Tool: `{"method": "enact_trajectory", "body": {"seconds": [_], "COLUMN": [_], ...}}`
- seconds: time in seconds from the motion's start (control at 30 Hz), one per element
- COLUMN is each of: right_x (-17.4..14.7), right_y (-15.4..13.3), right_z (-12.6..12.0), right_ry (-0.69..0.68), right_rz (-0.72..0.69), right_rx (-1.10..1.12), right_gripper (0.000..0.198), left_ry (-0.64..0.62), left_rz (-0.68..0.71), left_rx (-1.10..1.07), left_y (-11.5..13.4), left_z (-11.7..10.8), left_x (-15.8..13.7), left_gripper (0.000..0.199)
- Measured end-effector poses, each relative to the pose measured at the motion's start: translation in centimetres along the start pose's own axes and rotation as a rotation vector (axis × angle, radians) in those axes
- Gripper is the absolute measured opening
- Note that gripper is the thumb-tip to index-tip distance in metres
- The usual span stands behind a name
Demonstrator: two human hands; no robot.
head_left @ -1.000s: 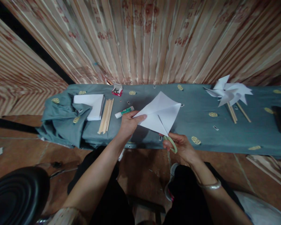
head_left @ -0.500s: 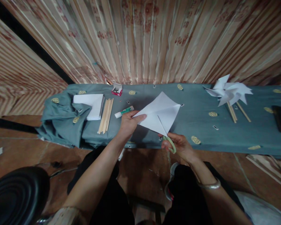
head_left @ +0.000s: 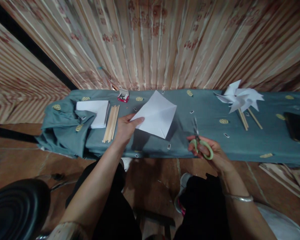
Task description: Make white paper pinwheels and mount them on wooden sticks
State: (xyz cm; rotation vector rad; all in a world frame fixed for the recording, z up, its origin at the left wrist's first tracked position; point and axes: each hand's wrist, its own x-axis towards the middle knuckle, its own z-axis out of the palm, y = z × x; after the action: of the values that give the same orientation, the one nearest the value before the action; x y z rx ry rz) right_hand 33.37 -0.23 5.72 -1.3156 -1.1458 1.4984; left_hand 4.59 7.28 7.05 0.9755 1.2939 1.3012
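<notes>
My left hand (head_left: 127, 129) pinches the left corner of a white paper square (head_left: 156, 115), thumb on top. The sheet is held above the cloth with crossing creases, and a short slit shows near its lower corner. Off to the right of the paper, my right hand (head_left: 207, 149) holds green-handled scissors (head_left: 201, 144), fingers through the loops and blades pointing up and away. The blades are apart from the sheet and somewhat blurred.
Left of the paper lie wooden sticks (head_left: 111, 123), a stack of white paper (head_left: 100, 113) and a small red box (head_left: 123, 95). White paper pinwheels (head_left: 241, 96) on sticks and a dark phone-like object (head_left: 297, 126) lie right on the green cloth (head_left: 210, 110). A black round stool (head_left: 20, 210) stands lower left.
The scissors have come out of the paper and moved right with my right hand. My left hand has shifted the sheet to the left, now covering the glue stick.
</notes>
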Motion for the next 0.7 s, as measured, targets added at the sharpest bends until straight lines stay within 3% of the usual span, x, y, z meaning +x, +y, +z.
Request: {"method": "enact_trajectory", "body": {"seconds": [0.1, 0.23, 0.33, 0.5, 0.6, 0.7], "right_x": [0.6, 1.2, 1.1, 0.7, 0.7, 1.2], "right_y": [0.4, 0.9, 1.1, 1.4, 1.6, 1.8], "right_z": [0.1, 0.7, 0.8, 1.2, 1.5, 1.5], "right_ry": [0.29, 0.44, 0.449, 0.353, 0.363, 0.386], "right_rz": [-0.136, -0.244, -0.267, -0.272, -0.247, -0.226], "right_rx": [0.001, -0.214, -0.436, -0.588, -0.583, -0.414], "right_gripper": [0.05, 0.057, 0.058, 0.048, 0.046, 0.046], "left_ry": [-0.099, -0.282, -0.366, -0.413, -0.36, -0.266], "left_rz": [-0.027, -0.064, -0.104, -0.119, -0.117, -0.114], "left_rx": [0.129, 0.216, 0.262, 0.296, 0.22, 0.047], "left_y": [-0.5, -1.2, -1.6, -2.3, -2.4, -2.4], "left_z": [0.4, 1.6, 2.5, 3.0, 3.1, 3.3], "left_x": [-0.1, -0.5, -0.9, -1.1, -1.1, -1.2], "left_gripper": [0.028, 0.025, 0.028, 0.029, 0.033, 0.042]}}
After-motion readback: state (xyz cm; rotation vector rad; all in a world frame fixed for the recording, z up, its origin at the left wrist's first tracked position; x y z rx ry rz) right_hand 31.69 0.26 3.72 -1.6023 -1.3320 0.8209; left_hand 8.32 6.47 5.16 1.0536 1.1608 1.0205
